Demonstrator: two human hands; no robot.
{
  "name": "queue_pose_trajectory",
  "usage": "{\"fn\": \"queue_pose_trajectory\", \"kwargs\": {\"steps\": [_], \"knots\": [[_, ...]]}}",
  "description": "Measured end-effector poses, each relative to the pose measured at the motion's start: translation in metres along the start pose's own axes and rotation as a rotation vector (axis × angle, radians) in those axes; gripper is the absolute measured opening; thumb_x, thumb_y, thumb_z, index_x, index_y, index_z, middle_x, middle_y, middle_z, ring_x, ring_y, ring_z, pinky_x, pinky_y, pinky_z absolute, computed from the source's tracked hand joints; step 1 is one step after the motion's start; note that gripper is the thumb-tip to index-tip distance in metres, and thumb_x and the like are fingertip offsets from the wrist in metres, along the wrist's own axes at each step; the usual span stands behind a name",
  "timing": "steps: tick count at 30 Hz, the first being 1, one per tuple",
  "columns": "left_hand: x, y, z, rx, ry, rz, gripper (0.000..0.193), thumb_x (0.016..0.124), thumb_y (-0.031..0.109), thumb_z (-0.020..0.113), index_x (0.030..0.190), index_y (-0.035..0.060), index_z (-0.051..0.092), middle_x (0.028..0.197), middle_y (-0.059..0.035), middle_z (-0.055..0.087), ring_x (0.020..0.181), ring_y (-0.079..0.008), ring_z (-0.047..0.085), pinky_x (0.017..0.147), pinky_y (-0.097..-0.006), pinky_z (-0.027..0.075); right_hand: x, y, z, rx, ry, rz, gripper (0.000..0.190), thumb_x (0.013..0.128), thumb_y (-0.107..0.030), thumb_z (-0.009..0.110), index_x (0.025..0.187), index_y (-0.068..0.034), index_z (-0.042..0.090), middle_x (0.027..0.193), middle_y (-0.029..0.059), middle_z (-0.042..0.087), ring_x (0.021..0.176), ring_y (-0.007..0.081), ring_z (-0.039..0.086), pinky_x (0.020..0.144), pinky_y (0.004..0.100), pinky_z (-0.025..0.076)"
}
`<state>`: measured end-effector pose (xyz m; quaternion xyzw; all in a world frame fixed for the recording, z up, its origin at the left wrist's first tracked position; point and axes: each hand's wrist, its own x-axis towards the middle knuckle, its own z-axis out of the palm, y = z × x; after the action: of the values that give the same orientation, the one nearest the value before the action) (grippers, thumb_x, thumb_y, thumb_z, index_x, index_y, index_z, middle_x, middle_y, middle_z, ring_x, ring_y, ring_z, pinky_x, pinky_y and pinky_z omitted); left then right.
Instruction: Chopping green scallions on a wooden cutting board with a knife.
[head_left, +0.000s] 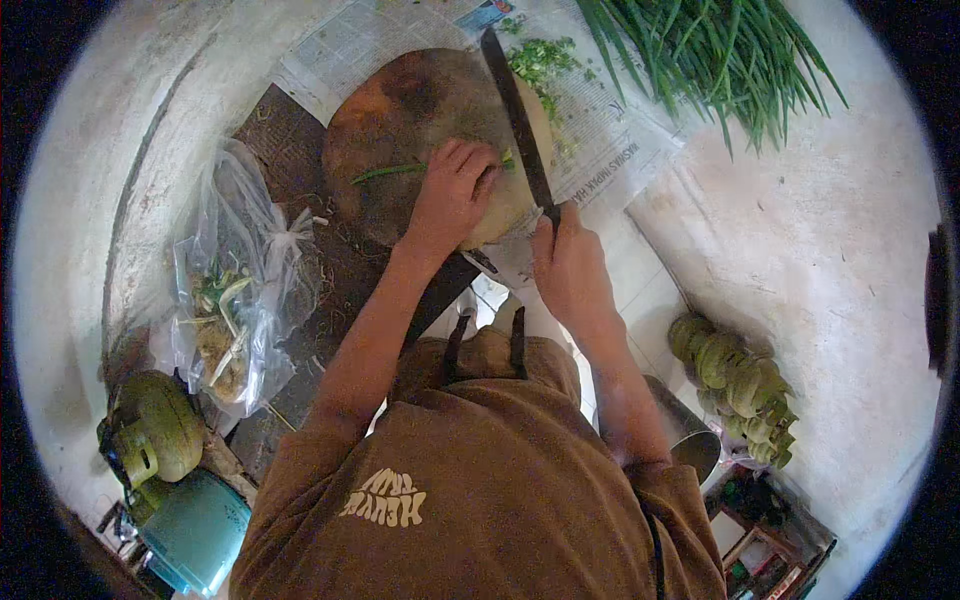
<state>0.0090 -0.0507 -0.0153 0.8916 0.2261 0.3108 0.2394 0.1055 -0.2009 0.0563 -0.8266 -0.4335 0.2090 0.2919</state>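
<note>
My left hand (455, 196) rests on a round wooden chopping board (375, 97), its fingers curled over a few green onion stalks (388, 173) that lie crosswise on the wood. In my right hand (568, 259) is the handle of a long dark-bladed knife (516, 112). The blade is raised beside the fingers of my left hand and points away from me, near the board's right side. Chopped green onion (544, 64) lies in a heap on newspaper (600, 150) past the board's right edge.
Whole green onions (720, 60) lie at the far right. A clear plastic bag (247, 300) of scraps sits on the dark wooden surface (285, 142) at left. Nearer are a green gas cylinder (161, 427) and a teal plastic container (196, 529). A green stacked bundle (731, 379) is at right.
</note>
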Motion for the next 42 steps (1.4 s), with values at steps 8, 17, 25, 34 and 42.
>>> {"fn": "queue_pose_trajectory", "kwargs": {"steps": [8,17,25,34,42], "knots": [[0.0,0.003,-0.004,0.018,0.029,0.015,0.015,0.078,0.008,0.067,0.092,0.0029,0.064,0.097,-0.0136,0.063,0.097,-0.0345,0.058,0.09,-0.0423,0.045,-0.005,-0.021,0.002,-0.058,-0.04,0.042,0.025,0.095,-0.018,0.047,0.092,0.006,0.042,0.066,0.031,0.058,0.063,0.0485,0.059,0.056,0.0557,0.048],[-0.004,-0.005,0.001,-0.066,0.089,-0.003,0.015,0.076,0.008,0.069,0.09,0.0047,0.065,0.094,-0.0133,0.065,0.094,-0.0341,0.059,0.088,-0.042,0.047,-0.006,-0.022,0.009,-0.044,-0.039,0.087,0.022,0.096,-0.016,0.046,0.091,0.005,0.042,0.068,0.0327,0.056,0.068,0.0518,0.056,0.059,0.0569,0.043],[-0.001,0.001,-0.003,-0.076,0.067,-0.01,0.014,0.077,0.006,0.067,0.089,0.0038,0.063,0.093,-0.0134,0.064,0.094,-0.0348,0.058,0.087,-0.0424,0.047,-0.005,-0.017,0.017,-0.057,-0.077,0.116,0.028,0.096,-0.019,0.044,0.095,0.008,0.042,0.068,0.0317,0.059,0.065,0.048,0.061,0.058,0.0539,0.051],[0.004,0.004,-0.007,-0.106,0.039,-0.015,0.016,0.079,0.004,0.063,0.095,0.0018,0.06,0.098,-0.0149,0.058,0.096,-0.0372,0.056,0.085,-0.0437,0.046,0.033,-0.012,0.024,-0.096,0.019,-0.028,0.031,0.096,-0.018,0.044,0.098,0.013,0.044,0.069,0.0328,0.059,0.066,0.0474,0.061,0.059,0.052,0.051],[-0.002,-0.003,-0.004,-0.071,-0.024,-0.027,0.016,0.08,0.007,0.066,0.095,0.003,0.063,0.107,-0.014,0.057,0.102,-0.0351,0.056,0.091,-0.0416,0.046,0.016,-0.009,0.018,-0.098,0.085,-0.077,0.023,0.095,-0.018,0.047,0.093,0.005,0.043,0.07,0.0297,0.053,0.071,0.0483,0.055,0.063,0.0545,0.043]]}}
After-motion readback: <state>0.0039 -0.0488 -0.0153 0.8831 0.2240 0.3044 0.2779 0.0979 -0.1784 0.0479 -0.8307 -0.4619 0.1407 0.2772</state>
